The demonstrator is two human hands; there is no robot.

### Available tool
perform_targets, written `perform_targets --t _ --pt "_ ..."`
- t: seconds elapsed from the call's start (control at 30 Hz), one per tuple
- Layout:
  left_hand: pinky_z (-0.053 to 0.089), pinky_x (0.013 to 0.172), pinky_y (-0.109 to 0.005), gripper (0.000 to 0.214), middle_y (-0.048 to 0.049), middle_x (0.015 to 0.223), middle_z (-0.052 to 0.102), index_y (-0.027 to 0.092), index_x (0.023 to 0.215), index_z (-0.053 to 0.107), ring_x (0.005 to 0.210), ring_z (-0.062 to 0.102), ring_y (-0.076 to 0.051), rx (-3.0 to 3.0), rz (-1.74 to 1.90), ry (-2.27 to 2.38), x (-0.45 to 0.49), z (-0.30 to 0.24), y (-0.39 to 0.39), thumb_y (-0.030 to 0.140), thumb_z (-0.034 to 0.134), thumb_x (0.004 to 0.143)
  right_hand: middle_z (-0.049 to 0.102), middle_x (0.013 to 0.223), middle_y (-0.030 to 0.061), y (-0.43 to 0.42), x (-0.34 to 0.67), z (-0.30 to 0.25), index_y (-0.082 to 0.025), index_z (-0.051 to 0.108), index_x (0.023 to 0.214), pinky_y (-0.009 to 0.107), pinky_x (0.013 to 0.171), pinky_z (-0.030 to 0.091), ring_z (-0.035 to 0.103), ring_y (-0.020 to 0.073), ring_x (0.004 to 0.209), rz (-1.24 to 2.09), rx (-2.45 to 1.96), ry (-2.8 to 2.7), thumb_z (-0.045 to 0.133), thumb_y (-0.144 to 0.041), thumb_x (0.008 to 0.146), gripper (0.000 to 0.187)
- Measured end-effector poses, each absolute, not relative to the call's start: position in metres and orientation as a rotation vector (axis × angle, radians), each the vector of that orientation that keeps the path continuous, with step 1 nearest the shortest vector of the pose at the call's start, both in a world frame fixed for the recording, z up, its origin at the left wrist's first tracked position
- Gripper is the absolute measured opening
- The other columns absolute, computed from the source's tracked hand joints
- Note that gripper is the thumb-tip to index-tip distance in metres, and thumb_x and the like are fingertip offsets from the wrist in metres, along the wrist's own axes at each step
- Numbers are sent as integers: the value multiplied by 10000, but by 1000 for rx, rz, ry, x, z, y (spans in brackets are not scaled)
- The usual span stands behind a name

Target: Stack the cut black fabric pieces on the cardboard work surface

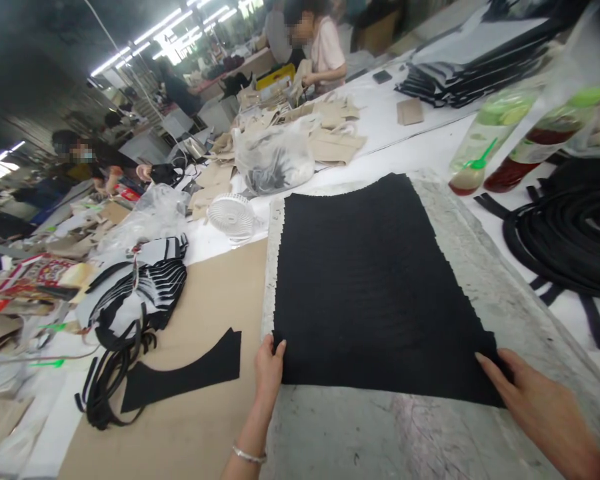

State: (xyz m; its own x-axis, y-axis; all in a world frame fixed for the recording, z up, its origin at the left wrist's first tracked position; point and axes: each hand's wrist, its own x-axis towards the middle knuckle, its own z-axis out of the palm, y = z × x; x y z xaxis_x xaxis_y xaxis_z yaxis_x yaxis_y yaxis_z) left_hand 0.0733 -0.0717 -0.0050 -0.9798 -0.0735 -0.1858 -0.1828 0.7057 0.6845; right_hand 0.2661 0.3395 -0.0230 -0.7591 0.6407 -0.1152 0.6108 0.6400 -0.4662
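Observation:
A large black fabric panel (370,287) lies spread over a grey, stained board (340,433). My left hand (270,363) pinches its lower left edge between thumb and fingers. At the lower right corner, my right hand (535,393) grips the same panel, thumb on top and fingers at the edge. The panel's top edge is curved and its sides look slightly jagged. To the left, a smaller curved black fabric piece (185,373) rests on brown paper (220,433), apart from my left hand.
Bundled black strips (145,293) lie at the left, near a small white fan (233,217) and a clear plastic bag (275,157). On the right are two bottles (535,143) and a coil of black strips (570,233). Stacked black pieces (470,60) lie behind; other people work farther back.

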Motion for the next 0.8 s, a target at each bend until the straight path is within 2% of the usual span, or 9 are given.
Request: perform_targets --t 0.33,0.47,0.57,0.73,0.8 --pt "453 798 -384 326 -86 863 643 215 835 536 905 618 -307 -175 1000 2773 75 -3 -66 535 514 775 575 622 30 329 259 -5 -239 478 849 333 604 371 612 254 625 701 -1137 -2884 272 -525 913 359" --pt "456 734 -373 298 -91 828 654 219 840 544 852 634 -317 -177 753 2835 74 0 -62 509 485 807 587 634 33 329 260 -6 -228 479 874 316 589 360 619 245 631 675 -1153 -2892 278 -483 939 331" --pt "452 685 -353 321 -89 825 665 211 915 565 773 637 -294 -130 541 2885 76 2 -59 500 440 850 614 661 41 330 260 -6 -222 482 891 302 572 354 631 239 649 674 -1154 -2902 284 -451 954 309" --pt "443 668 -355 400 -149 1031 673 186 1079 532 819 648 -311 -118 388 2940 82 6 -52 505 378 894 627 665 43 332 260 -6 -213 494 925 298 568 359 639 235 644 663 -1174 -2905 300 -424 964 290" --pt "439 672 -359 419 -156 1050 669 185 1094 523 830 650 -319 -136 366 2919 83 7 -51 512 341 908 622 648 38 332 260 -6 -213 497 921 296 565 360 638 232 637 655 -1181 -2906 306 -416 965 282"
